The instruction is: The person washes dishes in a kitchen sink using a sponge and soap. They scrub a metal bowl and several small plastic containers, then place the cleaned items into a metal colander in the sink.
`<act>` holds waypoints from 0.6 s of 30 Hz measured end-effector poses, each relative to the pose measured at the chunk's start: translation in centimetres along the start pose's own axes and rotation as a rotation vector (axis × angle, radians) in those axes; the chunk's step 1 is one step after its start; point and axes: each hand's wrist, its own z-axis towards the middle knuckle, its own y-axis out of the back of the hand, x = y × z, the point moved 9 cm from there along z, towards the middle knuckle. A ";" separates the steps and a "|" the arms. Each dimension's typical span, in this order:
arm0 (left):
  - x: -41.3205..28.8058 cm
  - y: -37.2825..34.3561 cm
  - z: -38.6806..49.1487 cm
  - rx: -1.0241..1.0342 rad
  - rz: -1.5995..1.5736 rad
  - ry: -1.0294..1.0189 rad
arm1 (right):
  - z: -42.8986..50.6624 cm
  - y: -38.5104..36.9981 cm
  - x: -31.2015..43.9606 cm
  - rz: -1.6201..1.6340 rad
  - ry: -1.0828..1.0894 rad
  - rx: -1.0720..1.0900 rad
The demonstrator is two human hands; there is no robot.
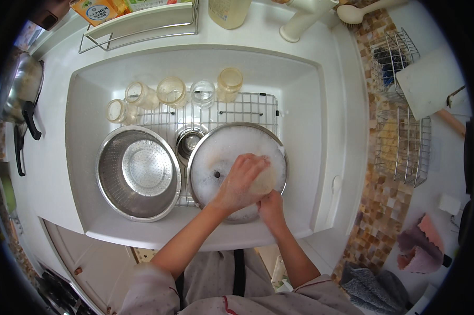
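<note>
A wide metal basin (199, 157) full of white suds (237, 141) sits in the sink. Over the suds, my left hand (241, 183) is wrapped around a pale yellowish, rounded object (265, 181), possibly a jar; foam and fingers hide part of it. My right hand (271, 206) is curled against its lower edge, and whatever lies inside those fingers is hidden. A small dark knob-like thing (217, 174) pokes through the foam. Left of the basin stands a perforated metal colander (119, 173), tilted slightly, with a bare inside.
Several glass jars (171, 91) line the sink's back on a wire rack (249, 106). A drain (190, 141) shows between colander and basin. Behind are a faucet (296, 23) and a bottle (229, 13). Wire baskets (402, 145) hang right; pan handles (31, 120) jut from the left.
</note>
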 end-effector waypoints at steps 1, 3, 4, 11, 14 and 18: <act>0.3 0.0 0.1 0.006 -0.070 0.039 | 0.0 0.0 0.7 0.018 0.058 0.001; 0.3 0.9 0.3 -0.017 -0.040 0.043 | 0.0 0.5 0.6 0.026 -0.030 -0.016; 0.5 1.7 0.5 -0.027 -0.027 0.043 | -0.1 1.3 2.0 -0.015 0.077 -0.070; 5.9 16.1 -4.3 -0.533 0.571 0.470 | 0.9 2.8 8.0 -0.418 0.426 -0.243; 9.9 19.1 -7.7 -0.394 0.837 0.739 | 3.5 0.6 7.6 -0.599 0.467 -0.104; 15.7 19.4 -11.5 -0.167 0.953 0.886 | 5.0 -0.4 6.6 -0.611 0.449 -0.031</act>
